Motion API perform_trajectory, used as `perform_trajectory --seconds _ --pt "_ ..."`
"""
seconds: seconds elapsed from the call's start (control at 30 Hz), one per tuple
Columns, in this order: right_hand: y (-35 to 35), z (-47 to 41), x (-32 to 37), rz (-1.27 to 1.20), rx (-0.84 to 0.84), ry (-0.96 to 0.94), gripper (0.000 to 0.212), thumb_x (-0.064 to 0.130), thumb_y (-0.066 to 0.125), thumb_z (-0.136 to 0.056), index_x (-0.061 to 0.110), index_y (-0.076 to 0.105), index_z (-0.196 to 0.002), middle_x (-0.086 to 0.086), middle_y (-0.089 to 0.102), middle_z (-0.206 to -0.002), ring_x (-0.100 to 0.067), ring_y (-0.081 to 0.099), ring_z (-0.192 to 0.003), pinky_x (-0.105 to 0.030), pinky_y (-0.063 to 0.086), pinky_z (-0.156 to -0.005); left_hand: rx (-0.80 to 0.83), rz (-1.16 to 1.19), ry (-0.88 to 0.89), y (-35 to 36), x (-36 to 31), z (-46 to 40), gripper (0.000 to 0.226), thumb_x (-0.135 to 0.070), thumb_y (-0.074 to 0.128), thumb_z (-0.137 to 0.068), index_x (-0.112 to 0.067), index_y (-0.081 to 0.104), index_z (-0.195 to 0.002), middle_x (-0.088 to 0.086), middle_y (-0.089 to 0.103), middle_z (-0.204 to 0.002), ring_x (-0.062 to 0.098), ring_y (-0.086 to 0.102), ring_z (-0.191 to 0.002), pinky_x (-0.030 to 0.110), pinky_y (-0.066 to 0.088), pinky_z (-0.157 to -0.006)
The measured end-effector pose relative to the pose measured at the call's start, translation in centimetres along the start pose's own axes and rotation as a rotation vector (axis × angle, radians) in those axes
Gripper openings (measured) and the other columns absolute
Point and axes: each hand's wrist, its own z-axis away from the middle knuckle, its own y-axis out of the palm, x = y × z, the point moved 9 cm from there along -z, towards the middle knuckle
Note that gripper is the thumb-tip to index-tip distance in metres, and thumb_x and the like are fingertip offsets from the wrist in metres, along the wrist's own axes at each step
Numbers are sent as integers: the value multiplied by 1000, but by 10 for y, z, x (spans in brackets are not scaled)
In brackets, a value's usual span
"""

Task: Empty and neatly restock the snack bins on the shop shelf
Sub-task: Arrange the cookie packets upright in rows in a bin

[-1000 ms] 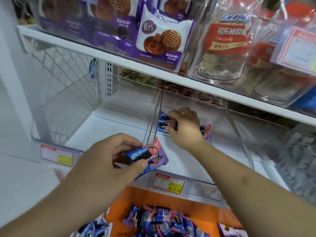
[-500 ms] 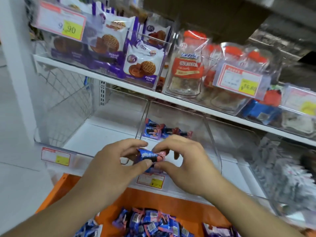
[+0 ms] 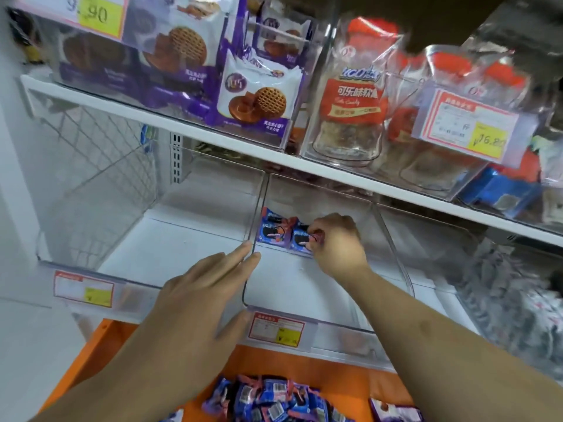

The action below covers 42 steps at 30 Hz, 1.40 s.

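Note:
Two clear plastic snack bins stand side by side on the lower shelf: the left bin (image 3: 91, 263) holds nothing, the middle bin (image 3: 304, 284) holds small blue-and-pink cookie packets (image 3: 274, 231) at its back left. My right hand (image 3: 336, 243) reaches into the middle bin and pinches a blue cookie packet (image 3: 300, 239) next to the ones that lie there. My left hand (image 3: 201, 300) is flat with straight fingers, fingertips at the clear divider wall between the two bins, holding nothing. A pile of the same packets (image 3: 271, 397) lies in an orange crate (image 3: 97, 345) below.
The white upper shelf (image 3: 189, 129) carries bins of purple biscuit bags (image 3: 253, 99) and red-labelled candy bags (image 3: 353, 95). Price tags (image 3: 275, 328) hang on the bin fronts. A wire mesh panel (image 3: 100, 169) closes the shelf's left end. A bin of grey-wrapped goods (image 3: 511, 296) sits at right.
My right hand took the packet from my left hand and carried it to the back of the middle bin. My left hand let go and now lies flat at the divider.

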Motion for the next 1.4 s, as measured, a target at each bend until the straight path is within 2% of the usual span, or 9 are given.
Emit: perform_trajectory --seconds 0.07,0.23,0.37,0.5,0.57,0.77,0.9,1.17,1.4 --pt "8 -12 -3 92 -6 6 13 26 75 -79 24 77 -91 -4 68 -89 -34 62 -88 -32 52 -70 -67 12 38 2 5 -1 77 -41 76 -85 -30 46 -155 -15 42 -159 -7 27 -137 41 37 -103" --pt "18 -13 -10 88 8 36 24 22 79 -83 24 78 -107 -7 61 -116 -37 49 -113 -39 43 -90 -118 23 11 4 10 1 68 -49 51 -91 -35 43 -156 -18 41 -160 -9 24 -142 40 32 -107" --pt "24 -10 -15 98 28 36 32 28 80 -82 26 76 -113 -5 60 -119 -34 46 -118 -37 39 -93 -74 67 -14 5 10 3 69 -53 46 -94 -45 29 -160 -31 21 -165 -23 -4 -145 31 19 -116" --pt "18 1 -14 70 36 31 46 35 80 -76 30 73 -122 -5 63 -120 -35 51 -118 -40 45 -99 68 -7 -43 6 6 4 71 -54 42 -104 -63 -7 -154 -49 -24 -154 -12 -16 -150 38 10 -129" --pt "5 8 -10 37 43 26 49 39 75 -76 32 71 -124 -4 64 -118 -34 54 -117 -41 46 -100 93 -15 -54 3 3 5 73 -55 43 -102 -65 -9 -152 -49 -28 -152 -10 -17 -150 41 8 -130" --pt "-91 89 30 -321 -120 -109 40 25 84 -85 27 73 -124 2 60 -123 -20 52 -119 -26 39 -101 -27 90 72 -17 -28 15 60 -46 54 -99 -50 34 -155 -38 21 -159 -10 16 -148 28 19 -123" --pt "-119 173 59 -530 12 -220 31 20 81 -90 24 72 -120 5 62 -122 -12 58 -118 -21 45 -92 137 173 81 10 -42 32 42 -41 65 -97 -42 60 -138 -29 56 -136 -9 49 -125 19 40 -107" --pt "66 286 18 -267 677 -128 54 34 74 -94 26 56 -145 3 55 -139 -20 53 -131 -35 46 -109 559 33 -118 152 37 94 39 -40 69 -98 -35 59 -135 -15 60 -130 7 59 -118 28 49 -99" --pt "174 297 -38 -288 719 206 75 27 76 -90 30 43 -157 -2 47 -155 -25 50 -139 -34 46 -113 572 111 -308 264 93 106 73 -32 73 -95 -36 37 -158 -6 36 -164 18 44 -144 33 41 -117"
